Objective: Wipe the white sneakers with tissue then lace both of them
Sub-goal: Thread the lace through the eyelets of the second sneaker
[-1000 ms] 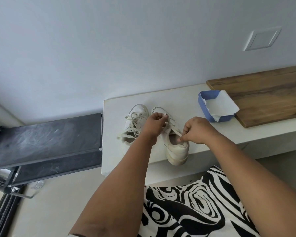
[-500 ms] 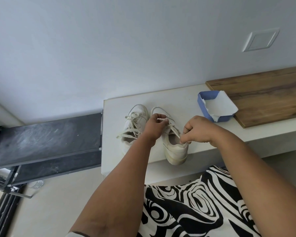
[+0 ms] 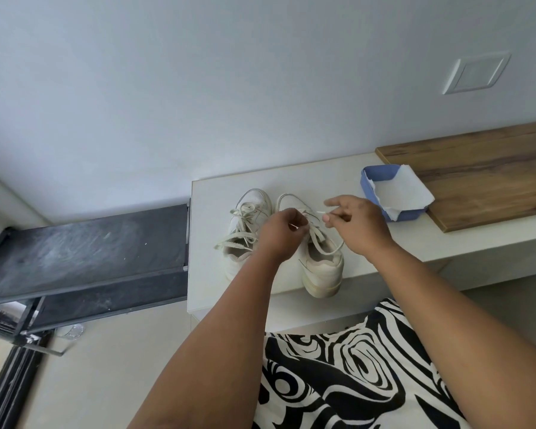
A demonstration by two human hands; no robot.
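White table point(image 3: 291, 178) at mid-frame: you're lacing the second sneaker point(image 3: 317, 258). Right hand point(image 3: 358, 226) pinches the lace tip point(image 3: 320, 212); left hand point(image 3: 283, 232) seemingly holds lace. Other sneaker point(image 3: 245, 230) looks laced.

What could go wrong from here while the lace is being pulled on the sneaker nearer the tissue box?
The right sneaker has its heel over the ledge edge; a hard pull by the right hand on the lace might tip it off. The left hand covers the eyelets, so a skipped hole could go unseen. The left sneaker has loose laces that might snag.
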